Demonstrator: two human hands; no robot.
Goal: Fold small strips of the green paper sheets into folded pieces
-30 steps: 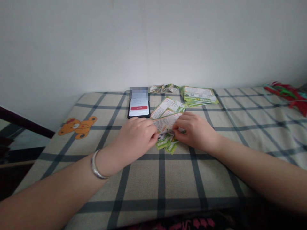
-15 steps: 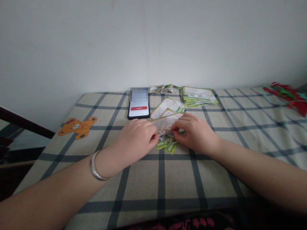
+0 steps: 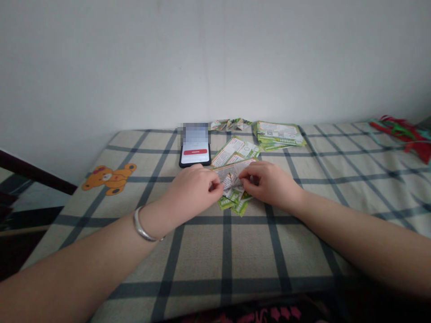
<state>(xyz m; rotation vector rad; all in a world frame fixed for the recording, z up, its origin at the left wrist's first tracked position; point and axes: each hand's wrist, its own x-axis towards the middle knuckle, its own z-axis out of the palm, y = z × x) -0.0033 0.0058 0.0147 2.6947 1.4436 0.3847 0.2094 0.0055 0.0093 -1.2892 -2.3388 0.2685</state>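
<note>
Over the middle of the table, my left hand (image 3: 198, 186) and my right hand (image 3: 269, 181) face each other, thumbs and fingers pinched together. Between them they hold a creased printed leaflet (image 3: 230, 180), white with print; my fingers cover its ends. Beneath it are green-and-white pieces of paper (image 3: 239, 207). Just beyond my fingers, flat leaflets (image 3: 229, 151) overlap on the cloth. A silver bangle (image 3: 141, 226) circles my left wrist.
A phone (image 3: 195, 157) with a lit screen lies beyond my left hand. Crumpled or folded papers (image 3: 232, 124) and a leaflet stack (image 3: 279, 132) sit by the wall. A checked cloth (image 3: 202, 255) covers the table. Red and green material (image 3: 404, 134) lies far right; a bear picture (image 3: 112, 179) is left.
Both hands stay close together with small finger shifts. The creased leaflet now stands up more visibly between my fingertips. My left wrist and bangle have moved slightly up and right.
</note>
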